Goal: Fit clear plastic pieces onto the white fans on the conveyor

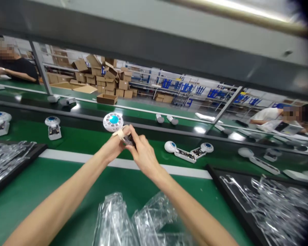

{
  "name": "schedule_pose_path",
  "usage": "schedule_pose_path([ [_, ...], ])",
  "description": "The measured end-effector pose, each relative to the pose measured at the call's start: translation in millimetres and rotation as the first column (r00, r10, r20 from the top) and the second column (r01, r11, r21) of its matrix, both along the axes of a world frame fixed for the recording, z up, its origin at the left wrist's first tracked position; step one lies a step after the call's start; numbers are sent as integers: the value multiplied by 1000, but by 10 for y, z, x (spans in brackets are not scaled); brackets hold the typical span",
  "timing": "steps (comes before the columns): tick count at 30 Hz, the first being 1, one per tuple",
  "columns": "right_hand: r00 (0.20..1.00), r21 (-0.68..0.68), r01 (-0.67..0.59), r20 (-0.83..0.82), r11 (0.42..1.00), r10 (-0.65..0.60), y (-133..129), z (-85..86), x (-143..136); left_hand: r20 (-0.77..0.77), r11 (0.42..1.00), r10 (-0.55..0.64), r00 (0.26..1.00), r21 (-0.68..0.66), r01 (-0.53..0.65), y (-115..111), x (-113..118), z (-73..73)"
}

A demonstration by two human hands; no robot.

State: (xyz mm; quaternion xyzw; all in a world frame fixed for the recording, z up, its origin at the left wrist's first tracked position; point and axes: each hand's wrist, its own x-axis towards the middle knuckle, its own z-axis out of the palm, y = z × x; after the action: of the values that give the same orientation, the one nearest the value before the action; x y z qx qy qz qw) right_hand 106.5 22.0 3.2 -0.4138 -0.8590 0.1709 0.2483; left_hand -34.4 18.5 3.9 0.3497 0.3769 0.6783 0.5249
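Both hands are raised over the far edge of the green bench, closed around one white round-headed device point(113, 122). Its head has a ring of dark slots and a bright blue centre, and dark electronics show in its open handle. My left hand point(115, 145) wraps the handle just below the head. From the other side, my right hand point(145, 153) presses its fingers and thumb on the handle; the fingers hide much of it. Nearer me, between my forearms, lie clear plastic pieces point(115, 218).
Black trays of clear plastic parts flank me, one at right point(277, 205), one at left point(7, 160). Similar open white devices point(53, 128) lie along the green conveyor point(87, 140) beyond. A grey overhead beam point(143, 44) crosses above. Co-workers sit opposite, far left and far right.
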Motion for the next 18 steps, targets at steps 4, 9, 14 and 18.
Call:
schedule_pose_path([
  [4, 962, -13, 56, -268, 998, -57, 157, -17, -15, -96, 989, 141, 985, -27, -144, -31, 120, 6],
  [9, 786, -229, 257, -516, 939, -341, 364, -147, -168, -112, 930, 367, 924, 68, -361, -138, 315, 70],
  [14, 846, -189, 248, -436, 950, -308, 501, -238, -266, -102, 930, 367, 925, 22, -367, 67, 171, -127],
  [18, 978, -249, 175, -65, 952, -197, 254, -192, 53, -357, 905, 257, 898, -236, -353, 485, -396, -399],
])
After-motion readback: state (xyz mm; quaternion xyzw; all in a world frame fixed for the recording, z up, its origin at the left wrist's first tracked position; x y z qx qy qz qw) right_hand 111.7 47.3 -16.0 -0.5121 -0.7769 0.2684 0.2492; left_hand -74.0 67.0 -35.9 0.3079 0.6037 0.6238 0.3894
